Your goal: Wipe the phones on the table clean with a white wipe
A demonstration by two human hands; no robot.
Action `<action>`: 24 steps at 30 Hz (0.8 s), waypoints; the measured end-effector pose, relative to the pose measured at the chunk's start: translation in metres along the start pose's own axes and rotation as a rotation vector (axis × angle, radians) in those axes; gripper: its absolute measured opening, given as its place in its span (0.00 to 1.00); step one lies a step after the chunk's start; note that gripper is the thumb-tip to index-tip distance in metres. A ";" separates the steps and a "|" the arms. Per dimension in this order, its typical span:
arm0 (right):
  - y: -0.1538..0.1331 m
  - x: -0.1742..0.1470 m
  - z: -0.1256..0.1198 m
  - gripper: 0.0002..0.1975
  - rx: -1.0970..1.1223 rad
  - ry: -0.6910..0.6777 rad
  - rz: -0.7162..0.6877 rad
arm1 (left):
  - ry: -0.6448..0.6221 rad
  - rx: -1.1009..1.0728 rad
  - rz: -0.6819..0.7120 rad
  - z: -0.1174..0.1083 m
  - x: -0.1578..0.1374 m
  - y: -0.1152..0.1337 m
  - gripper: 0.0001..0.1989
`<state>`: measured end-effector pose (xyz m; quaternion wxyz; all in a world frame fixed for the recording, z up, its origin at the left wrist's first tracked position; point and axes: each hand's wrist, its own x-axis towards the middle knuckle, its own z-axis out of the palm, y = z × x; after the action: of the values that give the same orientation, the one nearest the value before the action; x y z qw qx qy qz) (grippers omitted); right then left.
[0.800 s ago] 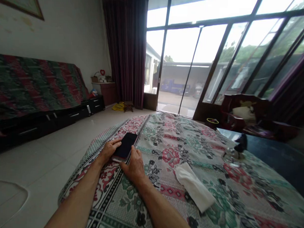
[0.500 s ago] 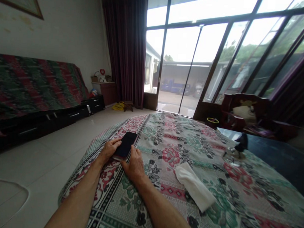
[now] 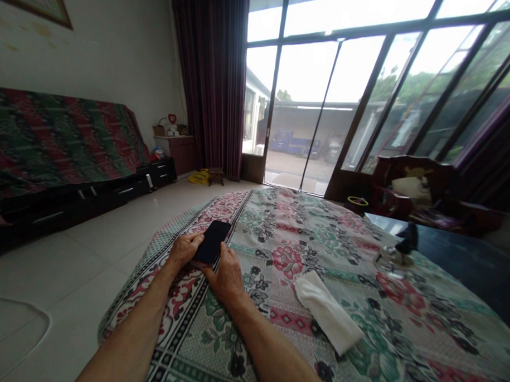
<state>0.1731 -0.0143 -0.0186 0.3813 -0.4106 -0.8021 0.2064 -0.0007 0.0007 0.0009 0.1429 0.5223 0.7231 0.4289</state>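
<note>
A smartphone (image 3: 212, 242) with a dark screen lies between my two hands, over the patterned cloth. My left hand (image 3: 186, 247) is closed on its left edge, thumb along the side of the screen. On the right edge, my right hand (image 3: 228, 273) grips the lower part, its thumb and fingers at the side and bottom corner. The fingers under the phone are hidden. To the right of my right forearm, a folded white cloth (image 3: 328, 313) rests on the floral tablecloth (image 3: 287, 225).
A glass object with a dark top (image 3: 403, 249) stands on the right, near a dark glossy tabletop (image 3: 449, 259). Beyond are a wooden armchair (image 3: 439, 192), a glass door (image 3: 299, 120) and a purple curtain (image 3: 212, 89). A low black cabinet (image 3: 91, 199) runs along the left; a white cord (image 3: 41, 311) crosses the floor.
Both hands and the phone stay in place. Only the camera view has shifted very slightly.
</note>
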 end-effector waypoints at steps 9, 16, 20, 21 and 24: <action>-0.004 -0.003 -0.004 0.33 -0.077 0.009 0.012 | 0.069 0.096 -0.019 -0.001 -0.001 0.006 0.19; -0.002 -0.005 -0.001 0.35 -0.070 0.002 -0.073 | 0.084 0.179 -0.018 0.000 -0.003 0.010 0.17; -0.006 -0.006 -0.004 0.37 -0.067 0.001 -0.047 | 0.092 0.211 -0.017 -0.001 -0.003 0.009 0.18; -0.007 -0.006 -0.005 0.39 -0.067 0.006 -0.042 | 0.097 0.222 -0.015 -0.002 -0.003 0.009 0.19; -0.011 -0.008 -0.006 0.43 -0.063 0.046 -0.050 | 0.114 0.271 0.008 -0.004 -0.003 0.012 0.19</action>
<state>0.1748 -0.0269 -0.0112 0.3917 -0.4069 -0.8093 0.1616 0.0050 -0.0026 0.0115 0.0284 0.5144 0.7793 0.3568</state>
